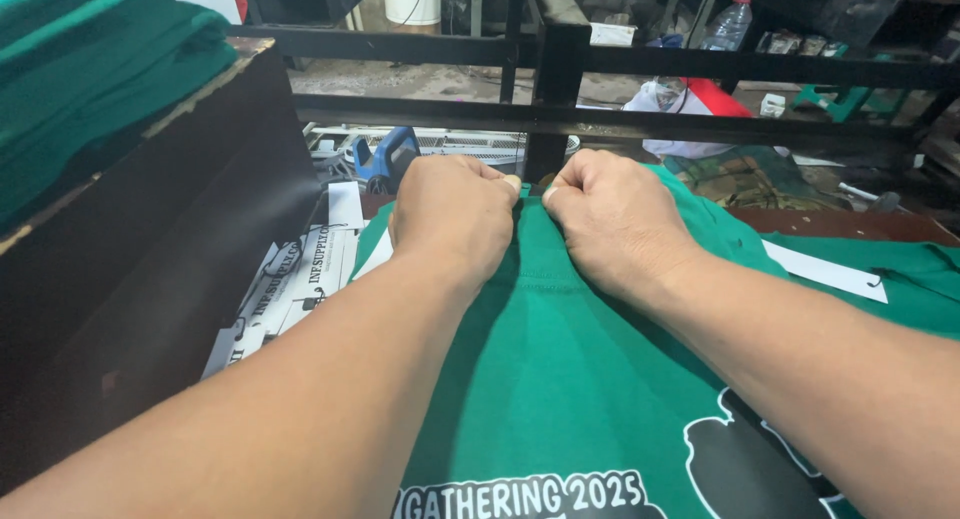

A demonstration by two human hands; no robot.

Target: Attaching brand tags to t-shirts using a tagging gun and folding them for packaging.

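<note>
A green T-shirt (560,369) with a white and black print lies spread out in front of me. My left hand (450,214) and my right hand (610,224) are side by side at its far edge, near the collar. Both are closed into fists that pinch the green fabric between thumb and fingers. Both forearms reach across the shirt and hide parts of it.
A black metal frame (560,69) crosses just beyond the hands. A dark board (150,279) with folded green cloth (80,69) on top rises at the left. Printed white sheets (290,284) lie beside the shirt. A blue tool (385,159), a plastic bottle (727,27) and clutter sit behind.
</note>
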